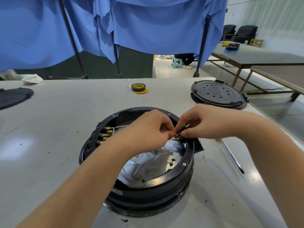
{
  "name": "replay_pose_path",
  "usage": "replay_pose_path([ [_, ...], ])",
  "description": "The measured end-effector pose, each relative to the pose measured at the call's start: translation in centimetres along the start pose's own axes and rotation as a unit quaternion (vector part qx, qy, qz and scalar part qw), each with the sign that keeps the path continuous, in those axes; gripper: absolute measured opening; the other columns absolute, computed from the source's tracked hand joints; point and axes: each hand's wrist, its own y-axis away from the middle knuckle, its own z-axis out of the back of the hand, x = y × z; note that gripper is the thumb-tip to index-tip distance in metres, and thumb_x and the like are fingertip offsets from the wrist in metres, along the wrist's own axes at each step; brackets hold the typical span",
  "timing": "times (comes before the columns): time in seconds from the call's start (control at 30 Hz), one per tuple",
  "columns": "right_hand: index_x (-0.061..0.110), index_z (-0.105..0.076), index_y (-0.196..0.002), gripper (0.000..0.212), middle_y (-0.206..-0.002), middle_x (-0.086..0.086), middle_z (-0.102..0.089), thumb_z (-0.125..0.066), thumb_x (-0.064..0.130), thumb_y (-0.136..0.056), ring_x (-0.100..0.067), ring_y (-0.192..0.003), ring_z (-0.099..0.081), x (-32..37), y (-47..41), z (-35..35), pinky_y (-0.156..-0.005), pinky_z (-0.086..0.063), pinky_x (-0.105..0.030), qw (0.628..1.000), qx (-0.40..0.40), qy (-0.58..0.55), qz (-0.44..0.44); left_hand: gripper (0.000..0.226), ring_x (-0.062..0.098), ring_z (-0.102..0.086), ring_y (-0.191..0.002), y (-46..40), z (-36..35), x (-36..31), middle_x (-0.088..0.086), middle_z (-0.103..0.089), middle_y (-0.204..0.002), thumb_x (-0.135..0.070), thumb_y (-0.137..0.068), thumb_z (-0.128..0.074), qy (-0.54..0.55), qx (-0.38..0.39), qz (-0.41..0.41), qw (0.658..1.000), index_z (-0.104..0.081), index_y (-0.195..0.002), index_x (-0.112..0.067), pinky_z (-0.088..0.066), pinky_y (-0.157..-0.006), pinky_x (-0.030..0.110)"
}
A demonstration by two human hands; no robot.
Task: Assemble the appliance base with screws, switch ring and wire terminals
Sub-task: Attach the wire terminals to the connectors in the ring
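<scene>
The round black appliance base (136,191) sits open in the middle of the table, its shiny metal floor showing white wires (153,157) with ring ends. Brass wire terminals (107,134) line the inner left wall. At the right rim, my right hand (209,124) grips a small black switch part (181,136) with brass pins. My left hand (148,130) pinches a brass wire terminal (174,135) right against those pins. The fingertips of both hands meet over the rim and hide most of the switch.
A screwdriver (232,155) lies on the table right of the base. A black perforated cover disc (218,94) rests at the back right, another (14,97) at the far left. A tape roll (138,87) stands behind the base. Blue curtains hang beyond.
</scene>
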Motion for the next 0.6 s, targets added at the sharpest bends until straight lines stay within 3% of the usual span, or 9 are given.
replay_pose_path([
  [0.2, 0.04, -0.071, -0.094, 0.013, -0.096, -0.002, -0.071, -0.063, 0.033, -0.086, -0.021, -0.092, -0.066, 0.03, -0.02, 0.02, -0.089, -0.053, -0.047, 1.0, 0.003, 0.0, 0.003, 0.012, 0.007, -0.062, -0.077, -0.07, -0.1, 0.06, -0.008, -0.069, -0.081, -0.019, -0.09, -0.064, -0.003, 0.006, 0.001, 1.0, -0.07, -0.085, -0.027, -0.048, -0.072, 0.021],
  [0.6, 0.041, -0.071, -0.091, 0.012, -0.093, 0.0, -0.072, -0.064, 0.034, -0.085, -0.021, -0.091, -0.067, -0.07, -0.1, -0.01, -0.089, -0.053, -0.047, 1.0, 0.0, -0.001, 0.008, 0.01, 0.009, -0.064, -0.08, -0.09, -0.33, -0.13, -0.005, -0.071, -0.084, -0.02, -0.089, -0.066, -0.02, -0.008, -0.008, 1.0, -0.075, -0.093, -0.022, -0.052, -0.077, 0.026],
])
